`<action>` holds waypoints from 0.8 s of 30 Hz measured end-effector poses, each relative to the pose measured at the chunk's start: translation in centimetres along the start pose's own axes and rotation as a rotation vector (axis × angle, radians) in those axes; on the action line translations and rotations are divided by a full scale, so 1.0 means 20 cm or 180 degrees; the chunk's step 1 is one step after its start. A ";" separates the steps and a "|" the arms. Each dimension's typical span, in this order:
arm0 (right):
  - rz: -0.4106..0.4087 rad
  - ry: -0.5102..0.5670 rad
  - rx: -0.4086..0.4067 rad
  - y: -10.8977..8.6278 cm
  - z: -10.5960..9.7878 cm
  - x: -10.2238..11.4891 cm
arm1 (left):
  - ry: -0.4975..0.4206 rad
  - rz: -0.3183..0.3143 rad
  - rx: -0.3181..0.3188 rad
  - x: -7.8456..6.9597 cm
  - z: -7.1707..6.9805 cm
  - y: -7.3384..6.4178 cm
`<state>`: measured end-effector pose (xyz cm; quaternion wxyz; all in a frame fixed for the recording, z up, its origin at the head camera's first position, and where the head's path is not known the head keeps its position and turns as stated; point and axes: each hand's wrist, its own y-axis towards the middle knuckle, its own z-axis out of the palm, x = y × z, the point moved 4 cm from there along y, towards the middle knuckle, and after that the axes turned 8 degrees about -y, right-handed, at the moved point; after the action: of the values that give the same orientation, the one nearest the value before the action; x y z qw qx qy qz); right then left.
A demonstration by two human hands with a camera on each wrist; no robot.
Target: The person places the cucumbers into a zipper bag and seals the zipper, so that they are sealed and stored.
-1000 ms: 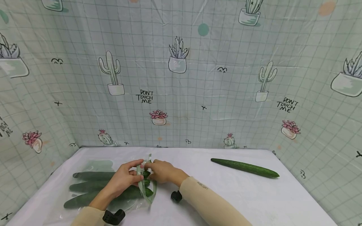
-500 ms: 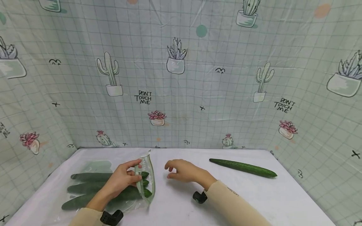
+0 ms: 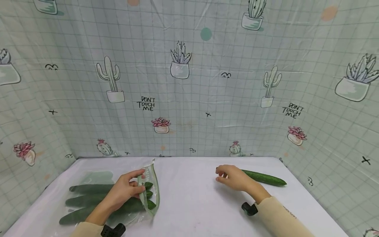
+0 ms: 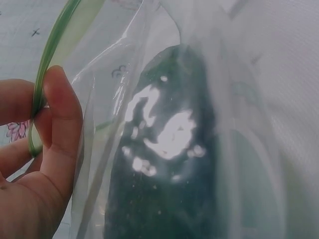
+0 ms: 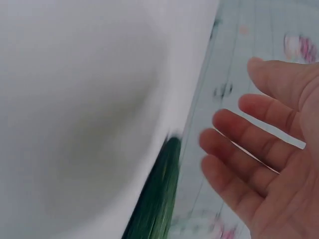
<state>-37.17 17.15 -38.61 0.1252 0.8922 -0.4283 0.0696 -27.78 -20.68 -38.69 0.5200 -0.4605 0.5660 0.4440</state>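
Note:
My left hand pinches the green-edged mouth of a clear zip bag between thumb and fingers, keeping it spread. Inside the bag lie three cucumbers side by side, their tips pointing right toward the opening. In the left wrist view, the plastic glints over one dark cucumber, and the thumb and a finger pinch the green strip. My right hand hovers over the left end of a loose cucumber, hiding part of it. Its fingers are loosely bent with nothing in them, as the right wrist view shows.
A white-covered table carries everything. Behind it and along both sides hangs a grid-patterned curtain printed with potted cacti. Black wrist cameras sit on both wrists.
My right hand has left the bag's mouth and moved right across the table to the loose cucumber. The left hand keeps its pinch on the bag, whose mouth now stands wider.

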 end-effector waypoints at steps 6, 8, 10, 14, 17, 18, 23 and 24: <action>0.0481 -0.0121 -0.0163 -0.11 -0.11 -0.25 | 0.0015 0.0025 -0.0015 -0.01 0.00 -0.01; 0.0584 -0.0209 -0.0173 -0.15 -0.13 -0.33 | 0.0016 0.0027 -0.0010 -0.01 0.00 -0.01; 0.0661 -0.0264 -0.0151 -0.19 -0.16 -0.41 | 0.0014 0.0023 -0.0010 -0.01 0.00 -0.01; 0.0773 -0.0276 -0.0083 -0.26 -0.19 -0.52 | 0.0025 0.0028 -0.0023 -0.01 0.00 -0.01; 0.0824 -0.0309 -0.0014 -0.31 -0.20 -0.58 | 0.0034 0.0044 -0.0023 -0.01 0.00 -0.01; 0.0837 -0.0326 0.0020 -0.33 -0.20 -0.60 | 0.0033 0.0048 -0.0021 -0.01 0.00 -0.01; 0.0875 -0.0388 0.0150 -0.39 -0.20 -0.67 | 0.0031 0.0056 -0.0003 0.00 0.00 0.00; 0.0883 -0.0400 0.0160 -0.40 -0.20 -0.68 | 0.0027 0.0053 -0.0002 0.00 0.00 0.00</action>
<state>-39.55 33.24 -39.29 0.0650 0.8300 -0.5525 0.0410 -27.71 -20.77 -38.66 0.5137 -0.4579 0.5719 0.4466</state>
